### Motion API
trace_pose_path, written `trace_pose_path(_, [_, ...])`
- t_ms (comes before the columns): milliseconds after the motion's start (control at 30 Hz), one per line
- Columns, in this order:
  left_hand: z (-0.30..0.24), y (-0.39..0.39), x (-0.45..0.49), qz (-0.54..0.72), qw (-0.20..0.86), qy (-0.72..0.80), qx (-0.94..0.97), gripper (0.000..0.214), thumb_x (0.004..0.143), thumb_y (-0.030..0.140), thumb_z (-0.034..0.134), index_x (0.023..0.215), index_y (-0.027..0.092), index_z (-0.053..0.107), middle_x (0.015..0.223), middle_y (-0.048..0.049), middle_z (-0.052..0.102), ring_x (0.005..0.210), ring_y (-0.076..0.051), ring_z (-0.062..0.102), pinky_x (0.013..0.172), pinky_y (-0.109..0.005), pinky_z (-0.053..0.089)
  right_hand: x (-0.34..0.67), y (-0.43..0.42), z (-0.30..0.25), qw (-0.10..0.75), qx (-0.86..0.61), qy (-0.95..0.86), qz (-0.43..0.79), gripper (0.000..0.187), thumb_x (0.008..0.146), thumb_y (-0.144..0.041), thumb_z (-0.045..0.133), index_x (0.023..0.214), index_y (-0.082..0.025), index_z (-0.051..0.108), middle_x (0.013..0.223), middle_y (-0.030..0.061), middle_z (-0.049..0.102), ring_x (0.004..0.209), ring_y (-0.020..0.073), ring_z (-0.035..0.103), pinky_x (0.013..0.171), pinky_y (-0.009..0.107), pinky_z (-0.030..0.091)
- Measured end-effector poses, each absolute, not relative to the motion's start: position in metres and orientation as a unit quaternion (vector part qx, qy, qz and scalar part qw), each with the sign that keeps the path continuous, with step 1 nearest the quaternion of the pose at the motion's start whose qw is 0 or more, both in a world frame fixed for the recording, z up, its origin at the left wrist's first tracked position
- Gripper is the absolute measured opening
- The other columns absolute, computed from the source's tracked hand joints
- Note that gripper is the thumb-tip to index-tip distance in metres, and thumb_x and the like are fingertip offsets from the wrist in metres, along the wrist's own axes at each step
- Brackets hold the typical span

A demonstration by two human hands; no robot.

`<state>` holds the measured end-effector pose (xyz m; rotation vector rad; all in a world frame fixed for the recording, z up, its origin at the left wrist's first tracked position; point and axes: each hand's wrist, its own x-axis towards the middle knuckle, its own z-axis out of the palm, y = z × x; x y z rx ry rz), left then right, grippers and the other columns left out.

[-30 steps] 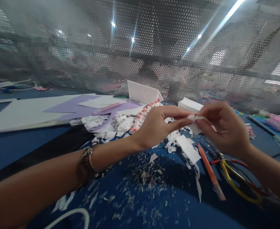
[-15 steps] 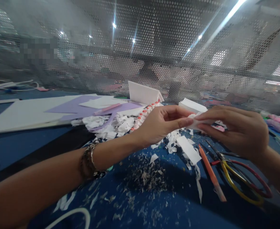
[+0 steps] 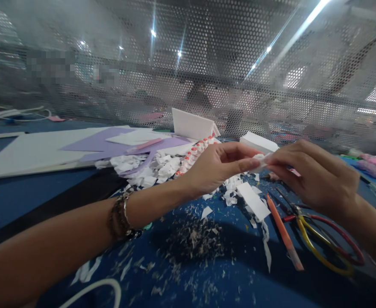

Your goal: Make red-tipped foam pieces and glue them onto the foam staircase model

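My left hand and my right hand meet above the blue table. Both pinch a small white paper piece between thumb and fingertips. A beaded bracelet circles my left wrist. Below the hands lie white paper scraps and fine shavings. An orange craft knife and scissors with yellow and red handles rest under my right hand.
White and purple sheets cover the left of the table, with shredded paper and a row of red-and-white beads beside them. A folded white card stands at the back. A perforated metal screen walls off the far side.
My right hand has turned, its fingers rolling over the paper piece, which now shows smaller between the fingertips. The left hand has stayed almost still.
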<state>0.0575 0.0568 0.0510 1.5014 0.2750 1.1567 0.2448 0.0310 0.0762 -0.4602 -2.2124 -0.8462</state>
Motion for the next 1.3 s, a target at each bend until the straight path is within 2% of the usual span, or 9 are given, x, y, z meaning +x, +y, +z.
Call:
trace_pose_path(133, [0.052, 0.057, 0.057, 0.488, 0.568, 0.123, 0.651, 0.007, 0.07, 0.016, 0.07, 0.077, 0.016, 0.07, 0.073, 0.0012, 0.069, 0.068, -0.007, 0.061, 0.068, -0.019, 0.048, 0.245, 0.032, 0.08, 0.343, -0.193, -0.882, -0.258, 0.003, 0.083, -0.018, 0.053, 0.082, -0.016, 0.051, 0.073, 0.001, 0.055, 0.067, 0.0088, 0.053, 0.064, 0.021, 0.043])
trace_pose_path(267, [0.051, 0.057, 0.058, 0.475, 0.56, 0.108, 0.67, 0.009, 0.07, 0.018, 0.069, 0.079, 0.018, 0.071, 0.079, 0.0001, 0.071, 0.073, -0.009, 0.062, 0.073, -0.022, 0.048, 0.245, 0.033, 0.082, 0.354, -0.227, -0.896, -0.143, 0.011, 0.084, -0.023, 0.052, 0.075, -0.018, 0.048, 0.069, -0.002, 0.053, 0.06, 0.006, 0.049, 0.057, 0.018, 0.04])
trace_pose_path(400, [0.049, 0.053, 0.058, 0.472, 0.532, 0.125, 0.692, 0.015, 0.075, 0.02, 0.065, 0.089, 0.021, 0.071, 0.085, -0.0013, 0.072, 0.082, -0.013, 0.064, 0.077, -0.026, 0.049, 0.244, 0.035, 0.08, 0.382, -0.25, -0.885, -0.091, 0.014, 0.083, -0.026, 0.055, 0.072, -0.018, 0.048, 0.065, -0.0039, 0.053, 0.056, 0.0048, 0.049, 0.053, 0.017, 0.038])
trace_pose_path(633, [0.051, 0.041, 0.058, 0.504, 0.383, 0.167, 0.756, 0.021, 0.083, 0.022, 0.055, 0.1, 0.021, 0.067, 0.102, -0.0038, 0.068, 0.096, -0.013, 0.06, 0.081, -0.022, 0.047, 0.242, 0.034, 0.075, 0.409, -0.263, -0.856, -0.177, 0.016, 0.081, -0.024, 0.056, 0.07, -0.019, 0.046, 0.064, -0.0035, 0.055, 0.054, 0.0052, 0.049, 0.051, 0.017, 0.039])
trace_pose_path(733, [0.052, 0.041, 0.058, 0.505, 0.326, 0.156, 0.784, 0.024, 0.082, 0.024, 0.057, 0.103, 0.02, 0.066, 0.103, -0.0049, 0.067, 0.095, -0.014, 0.059, 0.077, -0.022, 0.047, 0.241, 0.032, 0.074, 0.416, -0.245, -0.845, -0.229, 0.016, 0.08, -0.024, 0.058, 0.071, -0.019, 0.046, 0.064, -0.0031, 0.056, 0.056, 0.0061, 0.051, 0.053, 0.018, 0.04])
trace_pose_path(867, [0.055, 0.043, 0.056, 0.503, 0.282, 0.157, 0.802, 0.022, 0.083, 0.02, 0.056, 0.102, 0.02, 0.067, 0.1, -0.0044, 0.068, 0.091, -0.013, 0.06, 0.078, -0.022, 0.045, 0.241, 0.03, 0.074, 0.416, -0.239, -0.848, -0.227, 0.013, 0.08, -0.023, 0.058, 0.074, -0.02, 0.047, 0.066, -0.0035, 0.057, 0.057, 0.0063, 0.052, 0.054, 0.019, 0.04])
trace_pose_path(1100, [0.054, 0.05, 0.054, 0.502, 0.371, 0.141, 0.769, 0.018, 0.082, 0.021, 0.056, 0.096, 0.021, 0.069, 0.098, -0.0028, 0.069, 0.094, -0.015, 0.061, 0.08, -0.025, 0.046, 0.241, 0.03, 0.076, 0.404, -0.245, -0.861, -0.187, 0.008, 0.081, -0.016, 0.054, 0.078, -0.021, 0.049, 0.069, -0.0041, 0.057, 0.059, 0.0059, 0.053, 0.056, 0.019, 0.042])
trace_pose_path(1233, [0.052, 0.054, 0.054, 0.502, 0.407, 0.134, 0.751, 0.03, 0.08, 0.026, 0.06, 0.109, 0.023, 0.061, 0.091, -0.0013, 0.068, 0.083, -0.011, 0.061, 0.073, -0.021, 0.047, 0.241, 0.031, 0.073, 0.412, -0.201, -0.871, -0.18, 0.011, 0.079, -0.013, 0.057, 0.081, -0.022, 0.05, 0.074, -0.0022, 0.058, 0.066, 0.0082, 0.055, 0.063, 0.022, 0.045])
trace_pose_path(1300, [0.052, 0.055, 0.053, 0.502, 0.398, 0.136, 0.755, 0.025, 0.079, 0.026, 0.061, 0.103, 0.02, 0.062, 0.089, -0.0017, 0.067, 0.08, -0.01, 0.06, 0.071, -0.02, 0.046, 0.241, 0.032, 0.071, 0.421, -0.169, -0.873, -0.18, 0.014, 0.077, -0.012, 0.058, 0.085, -0.022, 0.051, 0.077, -0.001, 0.059, 0.069, 0.0097, 0.056, 0.066, 0.024, 0.046])
